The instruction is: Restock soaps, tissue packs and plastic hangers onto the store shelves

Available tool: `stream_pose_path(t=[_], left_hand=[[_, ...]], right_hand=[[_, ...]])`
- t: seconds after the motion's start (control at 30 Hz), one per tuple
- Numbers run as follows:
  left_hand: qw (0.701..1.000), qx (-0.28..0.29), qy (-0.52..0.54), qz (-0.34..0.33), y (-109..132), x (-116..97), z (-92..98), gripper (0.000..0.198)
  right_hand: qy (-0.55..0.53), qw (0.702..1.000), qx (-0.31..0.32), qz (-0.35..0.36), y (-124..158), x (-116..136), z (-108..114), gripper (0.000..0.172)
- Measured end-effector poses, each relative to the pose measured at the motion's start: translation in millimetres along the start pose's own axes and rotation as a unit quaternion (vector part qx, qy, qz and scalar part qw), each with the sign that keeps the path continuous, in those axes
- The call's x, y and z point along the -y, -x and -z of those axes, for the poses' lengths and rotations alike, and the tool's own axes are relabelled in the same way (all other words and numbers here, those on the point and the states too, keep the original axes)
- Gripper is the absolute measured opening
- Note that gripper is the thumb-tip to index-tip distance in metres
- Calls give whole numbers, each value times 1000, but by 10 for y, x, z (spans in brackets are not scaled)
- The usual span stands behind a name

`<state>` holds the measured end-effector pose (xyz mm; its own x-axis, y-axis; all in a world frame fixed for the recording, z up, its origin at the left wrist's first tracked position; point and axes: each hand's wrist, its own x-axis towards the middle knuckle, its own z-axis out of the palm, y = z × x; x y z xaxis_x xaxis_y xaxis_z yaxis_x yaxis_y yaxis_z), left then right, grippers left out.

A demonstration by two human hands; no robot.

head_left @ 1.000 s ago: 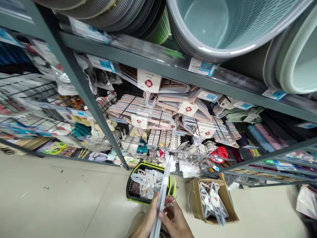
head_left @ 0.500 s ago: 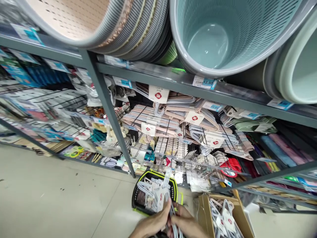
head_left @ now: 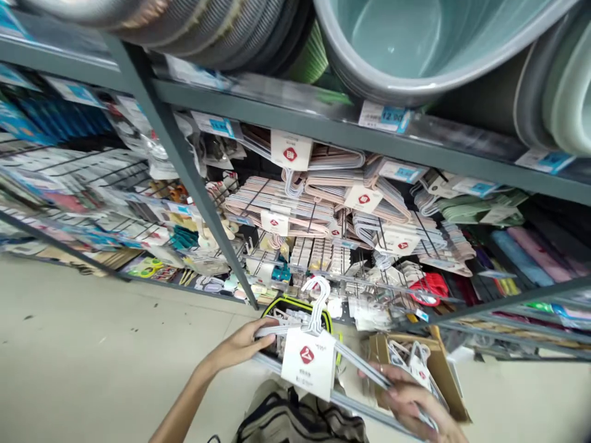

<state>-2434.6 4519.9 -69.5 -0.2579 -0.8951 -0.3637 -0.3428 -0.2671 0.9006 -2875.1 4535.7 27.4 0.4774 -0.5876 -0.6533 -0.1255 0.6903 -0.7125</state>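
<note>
A pack of light-grey clothes hangers (head_left: pixel 355 354) is held up in front of me, hooks pointing away and a white card label with a red mark facing me. My left hand (head_left: pixel 247 341) is closed round its left end. Around the right end my right hand (head_left: pixel 410 397) is wrapped. Partly hidden behind the pack, a black basket with a lime-green rim (head_left: pixel 329 320) stands on the floor with more hangers in it.
At the right, a cardboard box (head_left: pixel 450 384) holds more hangers. Ahead, a grey shelf rack (head_left: pixel 286 114) carries packed hangers (head_left: pixel 281 206) on hooks. Large plastic baskets (head_left: pixel 415 86) overhang from the upper shelf. Tiled floor (head_left: pixel 115 357) lies at the left.
The hanger pack has come up from above the basket, turned crosswise with its label towards me. My hands have moved apart to its two ends. The view has tipped downward.
</note>
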Motion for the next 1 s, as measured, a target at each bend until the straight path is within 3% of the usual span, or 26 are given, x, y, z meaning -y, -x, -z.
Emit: stream_pose_path(t=[0.1, 0.2, 0.3, 0.37, 0.53, 0.7, 0.9, 1.0], left_hand=[[995, 92, -34, -5, -162, -210, -11, 44], [993, 76, -80, -30, -414, -257, -105, 37], [988, 30, -142, -60, -756, -272, -126, 34], [982, 21, -172, -79, -1020, -329, -106, 35], [969, 42, -191, -151, -1675, -527, -113, 36], [969, 28, -179, -170, -2166, -562, -149, 39], [959, -39, -177, -218, -2572, -521, -85, 39], [959, -69, -176, -211, -2704, -504, -45, 37]], right_hand=[[43, 998, 37, -16, 95, 144, 116, 65], [222, 974, -30, 28, 7, 231, 220, 58], [407, 889, -180, 111, -286, 201, 383, 46], [461, 846, -222, 151, -572, 149, 559, 44], [442, 841, -243, 199, -1232, 167, 1189, 47], [436, 831, -272, 212, -1532, 337, 1713, 47], [454, 800, -295, 257, -1829, 521, 2007, 44], [468, 788, -289, 278, -2019, 629, 2089, 41]])
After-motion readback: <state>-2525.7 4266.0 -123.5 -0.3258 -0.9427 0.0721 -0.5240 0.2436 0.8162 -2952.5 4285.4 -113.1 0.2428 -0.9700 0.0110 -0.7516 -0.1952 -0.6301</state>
